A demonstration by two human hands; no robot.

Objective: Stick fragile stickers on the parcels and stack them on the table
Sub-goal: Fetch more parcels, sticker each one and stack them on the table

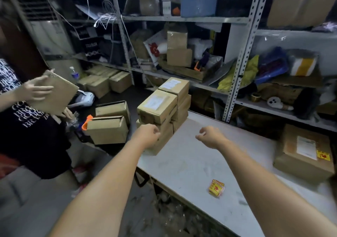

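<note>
the left hand (148, 133) is loosely curled, empty, against the parcel stack (165, 112) just beyond it. the right hand (212, 136) is spread above the tabletop (191, 163); stickers (216, 188) are seen nearer, behind it.

Cluttered metal shelving (237, 68) beside an air conditioner (49, 36).

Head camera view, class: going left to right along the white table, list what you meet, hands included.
Left hand → stack of parcels → right hand → pack of fragile stickers → lone parcel with a fragile sticker, all over the table.
</note>
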